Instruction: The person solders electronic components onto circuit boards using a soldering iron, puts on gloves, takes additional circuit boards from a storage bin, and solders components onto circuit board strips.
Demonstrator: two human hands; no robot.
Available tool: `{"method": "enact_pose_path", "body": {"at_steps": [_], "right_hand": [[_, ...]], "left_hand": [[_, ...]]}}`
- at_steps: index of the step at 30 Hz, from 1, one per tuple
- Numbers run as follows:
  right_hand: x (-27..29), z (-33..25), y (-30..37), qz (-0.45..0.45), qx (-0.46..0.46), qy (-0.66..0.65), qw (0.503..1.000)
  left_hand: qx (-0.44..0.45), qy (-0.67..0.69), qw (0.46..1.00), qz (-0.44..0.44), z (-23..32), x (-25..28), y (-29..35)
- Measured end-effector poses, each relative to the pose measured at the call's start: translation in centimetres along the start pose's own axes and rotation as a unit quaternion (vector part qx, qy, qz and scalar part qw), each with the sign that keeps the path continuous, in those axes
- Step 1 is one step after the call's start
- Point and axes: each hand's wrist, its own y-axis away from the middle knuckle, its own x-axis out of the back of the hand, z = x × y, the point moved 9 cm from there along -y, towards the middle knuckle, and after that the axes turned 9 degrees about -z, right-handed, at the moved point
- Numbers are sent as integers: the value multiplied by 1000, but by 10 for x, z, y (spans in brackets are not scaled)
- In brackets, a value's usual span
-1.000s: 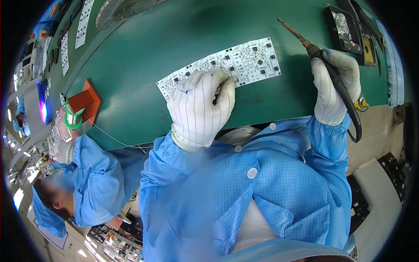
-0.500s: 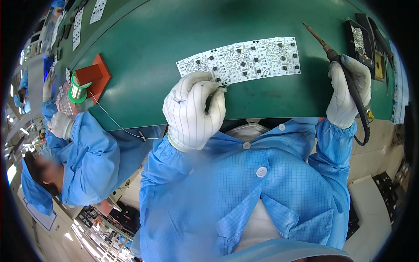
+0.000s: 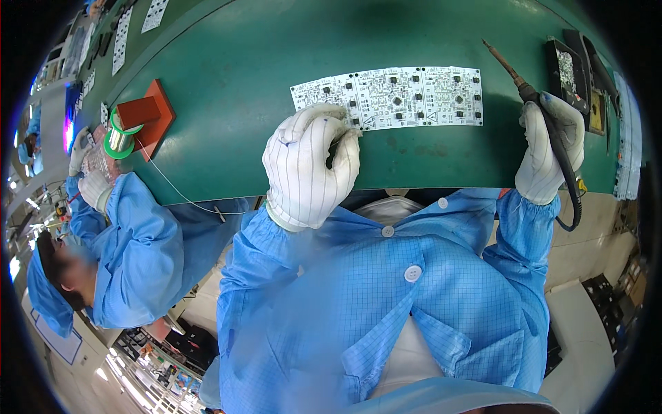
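A white circuit board panel (image 3: 386,100) with small black chips lies on the green bench. My gloved left hand (image 3: 312,162) is at its lower left corner, fingers curled and touching or overlapping the board. Whatever these fingers hold is hidden. A thin solder wire (image 3: 181,188) runs from the green-rimmed solder spool (image 3: 120,143) toward my left sleeve, where I lose sight of it. My gloved right hand (image 3: 550,148) is closed round a soldering iron (image 3: 527,90), right of the board. Its brown tip points up and left, apart from the board.
The spool sits against a red-brown stand (image 3: 157,121) at the left. A black tray of small parts (image 3: 567,69) and a yellowish soldering-iron cleaning pad (image 3: 596,117) are at the right edge. A co-worker in blue (image 3: 145,241) sits left; more boards (image 3: 121,43) lie far left.
The board has shifted slightly right and toward me, with my left hand at its corner. My right hand holds the iron in nearly the same place. The view has moved a little.
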Motion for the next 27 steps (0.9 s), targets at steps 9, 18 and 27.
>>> {"method": "enact_pose_path", "body": {"at_steps": [9,18,27], "right_hand": [[-4,2,0,3,-12,-17,1000],[-10,-1,0,-4,-4,0,1000],[-15,-1,1,-4,-6,-7,1000]], "left_hand": [[-1,7,1000,2,-6,1,1],[6,16,1000,-9,-14,2,2],[-13,-9,1000,3,-14,5,2]]}}
